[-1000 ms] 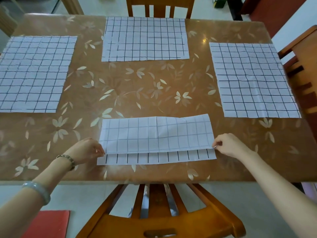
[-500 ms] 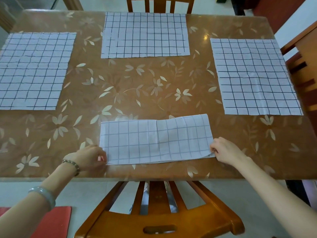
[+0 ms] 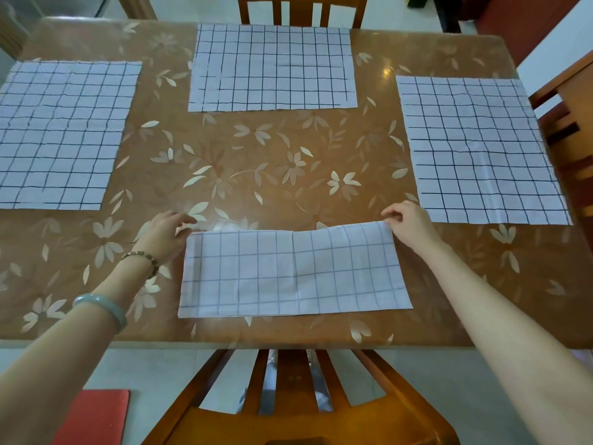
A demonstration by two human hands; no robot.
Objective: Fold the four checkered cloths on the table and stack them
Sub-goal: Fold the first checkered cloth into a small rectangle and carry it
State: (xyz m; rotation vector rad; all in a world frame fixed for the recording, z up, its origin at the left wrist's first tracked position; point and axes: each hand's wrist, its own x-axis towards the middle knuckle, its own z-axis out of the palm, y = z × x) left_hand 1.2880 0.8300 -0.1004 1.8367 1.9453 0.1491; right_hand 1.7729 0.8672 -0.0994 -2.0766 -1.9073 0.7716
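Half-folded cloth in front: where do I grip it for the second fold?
The half-folded cloth lies flat as a long strip, so probably take its right short edge, pinching both corners from the right, and carry them left. The right hand pinches its far right corner.

A home dining room: floral-topped table (image 3: 288,162) ringed by wooden chairs (image 3: 301,422)

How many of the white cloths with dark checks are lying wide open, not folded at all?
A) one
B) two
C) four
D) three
D: three white checkered cloths lie spread flat on the brown flowered table. They are the left cloth, the far cloth and the right cloth. Only the near cloth is folded in half.
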